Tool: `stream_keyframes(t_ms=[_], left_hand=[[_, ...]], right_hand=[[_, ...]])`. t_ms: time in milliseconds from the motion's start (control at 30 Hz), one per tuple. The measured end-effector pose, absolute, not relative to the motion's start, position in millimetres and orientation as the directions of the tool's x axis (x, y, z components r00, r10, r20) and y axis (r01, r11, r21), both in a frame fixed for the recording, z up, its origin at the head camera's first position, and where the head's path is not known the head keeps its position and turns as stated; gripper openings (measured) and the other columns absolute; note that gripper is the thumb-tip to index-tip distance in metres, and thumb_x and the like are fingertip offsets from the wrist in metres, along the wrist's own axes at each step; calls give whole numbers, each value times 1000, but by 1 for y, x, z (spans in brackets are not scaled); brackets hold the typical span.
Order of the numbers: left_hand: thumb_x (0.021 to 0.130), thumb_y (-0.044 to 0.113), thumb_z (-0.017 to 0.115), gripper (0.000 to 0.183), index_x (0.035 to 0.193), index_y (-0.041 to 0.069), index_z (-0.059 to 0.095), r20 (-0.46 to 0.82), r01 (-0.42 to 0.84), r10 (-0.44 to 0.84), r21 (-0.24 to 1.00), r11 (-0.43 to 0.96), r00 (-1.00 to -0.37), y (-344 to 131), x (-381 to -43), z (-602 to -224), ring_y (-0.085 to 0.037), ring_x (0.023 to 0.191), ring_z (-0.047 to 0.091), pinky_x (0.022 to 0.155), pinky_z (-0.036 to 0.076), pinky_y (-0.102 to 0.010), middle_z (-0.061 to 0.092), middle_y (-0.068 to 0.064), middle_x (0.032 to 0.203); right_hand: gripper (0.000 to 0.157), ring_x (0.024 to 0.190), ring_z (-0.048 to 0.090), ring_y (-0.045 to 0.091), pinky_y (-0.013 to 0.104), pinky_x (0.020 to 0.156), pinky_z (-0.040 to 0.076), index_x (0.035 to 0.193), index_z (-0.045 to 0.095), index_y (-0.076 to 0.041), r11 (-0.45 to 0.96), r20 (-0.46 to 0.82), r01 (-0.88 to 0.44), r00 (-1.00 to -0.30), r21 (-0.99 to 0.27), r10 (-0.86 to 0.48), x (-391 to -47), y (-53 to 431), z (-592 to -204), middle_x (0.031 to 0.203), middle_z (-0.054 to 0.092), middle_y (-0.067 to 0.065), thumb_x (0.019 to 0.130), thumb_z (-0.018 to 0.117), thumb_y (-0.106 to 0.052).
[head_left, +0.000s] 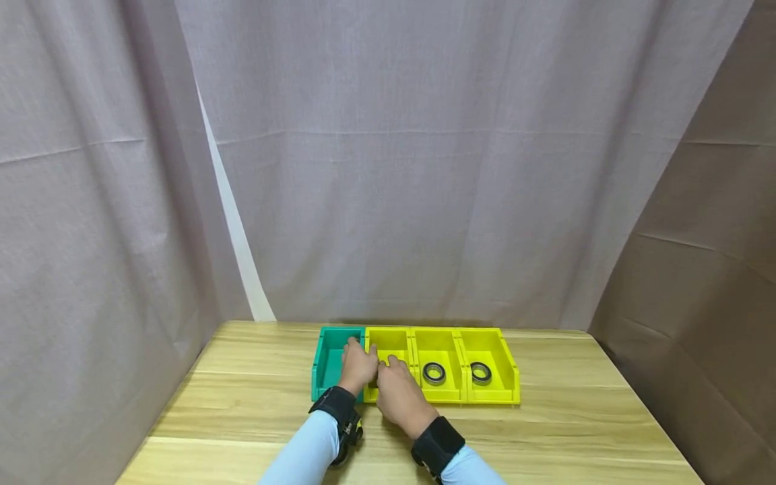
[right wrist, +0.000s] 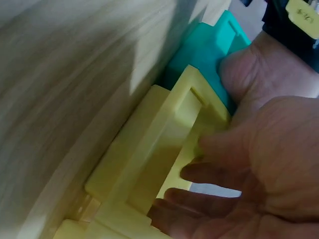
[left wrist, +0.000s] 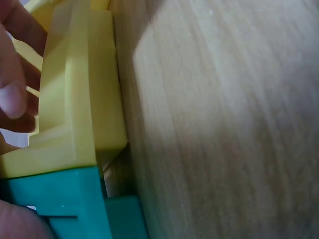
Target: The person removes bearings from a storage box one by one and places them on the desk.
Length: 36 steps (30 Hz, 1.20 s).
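Note:
My left hand (head_left: 359, 367) reaches over the wall between the green bin (head_left: 330, 364) and the leftmost yellow bin (head_left: 388, 335). My right hand (head_left: 401, 397) is close beside it, over the front of that yellow bin. In the right wrist view, the right hand's bent fingers (right wrist: 194, 199) dip inside the bin. A small dark patch shows between the hands in the head view; what it is cannot be made out. Whether either hand holds something is hidden. Two bearings lie to the right: one bearing (head_left: 426, 374) in the middle yellow bin, another bearing (head_left: 473, 374) in the rightmost.
The bins stand joined in a row near the back edge of a wooden table (head_left: 576, 417). A grey curtain (head_left: 412, 202) hangs behind, and a brown curtain (head_left: 697, 303) is at the right. Black straps with cameras circle both wrists.

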<state>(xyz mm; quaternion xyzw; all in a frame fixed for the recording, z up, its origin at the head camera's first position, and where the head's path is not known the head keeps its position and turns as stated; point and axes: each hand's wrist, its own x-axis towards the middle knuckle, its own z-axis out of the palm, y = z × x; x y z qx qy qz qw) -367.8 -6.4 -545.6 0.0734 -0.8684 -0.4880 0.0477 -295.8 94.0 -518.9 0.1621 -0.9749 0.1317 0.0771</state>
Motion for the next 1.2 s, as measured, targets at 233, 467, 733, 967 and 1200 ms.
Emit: stream_keyframes(t_ms=[233,467,733,967,1200], left_hand=[[100,28,57,60,142,-10,36,19,-55,-146,872,487,-989,-12,-371,-548,-47,128,45,103,43,-59,45,-32,139],[101,30,56,58,137,-11,39,50,-20,-132,877,480,-990,-16,-372,-549,-49,124,47,101,43,-60,48,-33,134],[101,31,57,59,138,-11,38,39,-32,-142,886,463,-989,-24,-373,-552,-47,121,47,100,44,-58,48,-32,135],[100,32,58,58,136,-9,40,39,-37,-152,882,469,-988,-31,-370,-551,-45,119,49,99,44,-58,49,-30,132],[100,33,58,58,137,-9,40,32,-44,-155,885,464,-987,-35,-367,-549,-46,121,48,102,43,-58,49,-30,134]], right_hand=[[12,141,42,45,59,121,24,94,74,1,913,53,-342,-939,-221,-339,-309,87,-519,132,65,19,84,69,-3],[6,122,56,45,62,111,37,85,71,-3,913,22,-263,-963,-310,-270,-328,82,-520,101,74,14,85,66,-4],[13,55,44,16,27,55,38,76,65,-6,907,20,-216,-974,-362,-224,-335,71,-519,62,46,0,89,67,-4],[4,68,57,16,31,68,50,86,71,-4,935,96,-196,-980,-297,-175,-336,60,-518,76,62,3,85,74,-7],[7,71,59,18,33,70,52,90,73,-4,938,89,-179,-983,-297,-160,-337,56,-518,79,65,4,85,74,-8]])
